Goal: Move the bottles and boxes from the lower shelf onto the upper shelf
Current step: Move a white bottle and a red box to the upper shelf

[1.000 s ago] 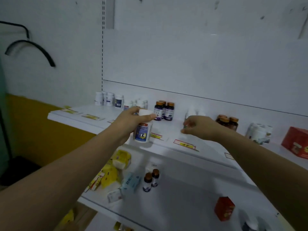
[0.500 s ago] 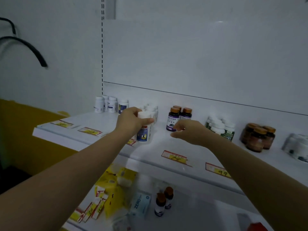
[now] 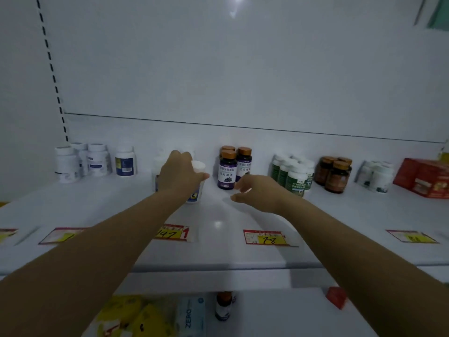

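While the left hand (image 3: 181, 177) grips a white-capped bottle (image 3: 197, 167) from above and behind, fingers wrapped round its body, the bottle sits low over the upper shelf (image 3: 218, 244) in the middle of the frame. I cannot tell whether its base touches the surface. The right hand (image 3: 257, 193) hovers just to the right of it with loosely curled fingers and holds nothing. The two hands are apart, with a bare strip of shelf between them. The placement looks nearly done, and the risks are all about crowding. Pale white bottles (image 3: 158, 164) stand just behind the left hand's knuckles, so opening the fingers wide could push one into the back panel or tip it. The purple-labelled bottles (image 3: 228, 172) with orange caps stand near on the right, close to the right hand's fingertips, and a careless sweep there could knock them into the green-labelled bottles (image 3: 295, 177) beyond. Letting go before the base lies flat would likely leave the bottle rocking. At the bottom of the frame the lower shelf (image 3: 279, 314) holds yellow boxes (image 3: 136, 317), a pale "ZERO" box (image 3: 192, 314), a small dark bottle (image 3: 223, 306) and a small red box (image 3: 336, 296), so much of the task is left.
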`<state>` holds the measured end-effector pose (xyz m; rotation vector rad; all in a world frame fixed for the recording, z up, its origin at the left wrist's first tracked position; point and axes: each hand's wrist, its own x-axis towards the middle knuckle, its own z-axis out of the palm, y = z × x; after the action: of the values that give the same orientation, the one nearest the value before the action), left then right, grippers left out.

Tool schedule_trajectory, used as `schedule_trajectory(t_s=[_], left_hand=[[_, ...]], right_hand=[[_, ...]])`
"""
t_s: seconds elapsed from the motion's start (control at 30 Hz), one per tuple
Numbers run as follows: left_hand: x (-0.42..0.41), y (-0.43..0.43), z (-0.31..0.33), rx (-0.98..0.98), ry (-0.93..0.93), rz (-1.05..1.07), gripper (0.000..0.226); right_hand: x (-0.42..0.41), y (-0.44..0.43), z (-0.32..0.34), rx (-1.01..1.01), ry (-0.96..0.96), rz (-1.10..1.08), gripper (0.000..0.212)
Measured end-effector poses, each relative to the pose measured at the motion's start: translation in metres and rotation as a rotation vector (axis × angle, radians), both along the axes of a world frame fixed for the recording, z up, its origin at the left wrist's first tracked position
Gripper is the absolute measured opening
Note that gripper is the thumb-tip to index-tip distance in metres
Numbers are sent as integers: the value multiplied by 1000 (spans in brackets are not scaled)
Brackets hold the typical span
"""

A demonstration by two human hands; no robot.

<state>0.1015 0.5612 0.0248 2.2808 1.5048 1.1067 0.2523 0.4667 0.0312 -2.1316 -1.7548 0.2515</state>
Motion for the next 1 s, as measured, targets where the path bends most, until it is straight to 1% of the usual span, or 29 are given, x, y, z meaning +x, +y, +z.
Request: schedule_trajectory(t_s=[0.13,0.27,0.43,0.57,0.73,0.9,1.0], left_hand=[[5,13,-3,91,98,18,49],[1,22,-5,263,288,133,50],[1,29,-7,314,380,172,54],[2,25,-10,330,420,189,50],[-1,23,-13,313,432,212,46],[1,16,-10,360,387,247,53],[-4,2,-7,425,388,197,42]], right_hand=[[-4,13,-3,-5,-20,-20,43],[-6,26,-1,-5,-46,-15,38],[-11,37,-2,-11,-55,26,34],[-14,42,-4,-24,-92,52,37],[-11,48,-6,-17,-123,79,33],[-7,47,-4,-24,-159,112,32],[-4,44,-3,-53,-192,134,36]])
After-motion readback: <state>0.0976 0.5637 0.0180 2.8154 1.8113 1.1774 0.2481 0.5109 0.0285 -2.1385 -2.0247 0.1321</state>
